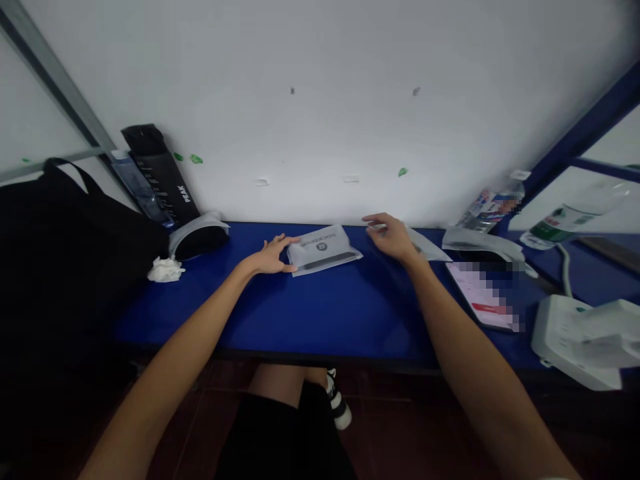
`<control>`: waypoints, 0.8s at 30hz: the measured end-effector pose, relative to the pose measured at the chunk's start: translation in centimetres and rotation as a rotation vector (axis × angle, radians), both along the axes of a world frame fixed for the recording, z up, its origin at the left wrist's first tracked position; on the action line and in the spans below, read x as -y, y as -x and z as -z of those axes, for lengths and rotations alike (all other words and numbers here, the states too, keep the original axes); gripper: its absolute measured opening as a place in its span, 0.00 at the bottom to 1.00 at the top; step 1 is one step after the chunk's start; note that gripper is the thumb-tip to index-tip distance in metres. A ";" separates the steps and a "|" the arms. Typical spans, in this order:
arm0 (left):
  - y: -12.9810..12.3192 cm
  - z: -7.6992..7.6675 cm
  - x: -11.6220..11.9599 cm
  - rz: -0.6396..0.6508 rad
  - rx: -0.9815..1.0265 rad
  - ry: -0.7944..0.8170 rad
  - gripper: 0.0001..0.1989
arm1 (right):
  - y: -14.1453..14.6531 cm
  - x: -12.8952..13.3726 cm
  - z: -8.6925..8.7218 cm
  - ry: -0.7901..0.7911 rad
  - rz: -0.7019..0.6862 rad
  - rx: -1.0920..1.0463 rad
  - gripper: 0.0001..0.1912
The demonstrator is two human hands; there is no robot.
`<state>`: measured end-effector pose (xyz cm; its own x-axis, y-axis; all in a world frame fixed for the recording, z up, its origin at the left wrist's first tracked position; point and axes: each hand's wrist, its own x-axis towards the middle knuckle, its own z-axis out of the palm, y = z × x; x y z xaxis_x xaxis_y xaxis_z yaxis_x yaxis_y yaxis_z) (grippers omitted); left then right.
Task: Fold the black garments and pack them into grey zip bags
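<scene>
A frosted zip pouch point(321, 247) with dark printed lettering and a black strip lies flat in the middle of the blue table. My left hand point(271, 257) rests at its left edge, thumb and fingers spread, with fingertips touching the pouch's left corners. To the right of the pouch, my right hand point(391, 237) hovers at the back of the table, fingers loosely bent and apart. Behind and beside that hand lies another translucent pouch point(427, 247), partly hidden by the wrist. Nothing shows clearly between the right fingers.
More pouches with dark contents stand at left point(200, 237) and right. A crumpled tissue point(166, 269), black bag point(75, 267), black PEAK box point(167, 180) and bottle fill the left. At right are a phone point(475, 293), bottles point(495, 203) and a white power strip point(565, 340).
</scene>
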<state>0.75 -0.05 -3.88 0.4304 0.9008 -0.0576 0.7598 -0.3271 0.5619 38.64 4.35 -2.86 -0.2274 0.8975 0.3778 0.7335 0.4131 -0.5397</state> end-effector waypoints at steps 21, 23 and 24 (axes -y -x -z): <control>-2.9 0.8 0.4 0.047 0.339 -0.588 0.60 | 5.8 4.9 -2.6 -0.185 -0.437 0.113 0.52; -1.7 0.1 0.4 0.125 0.250 -0.483 0.37 | 5.5 4.5 -1.7 0.048 -0.413 0.194 0.61; -1.3 -0.1 0.5 0.138 0.222 -0.448 0.32 | 5.2 4.3 -1.4 0.168 -0.416 0.250 0.66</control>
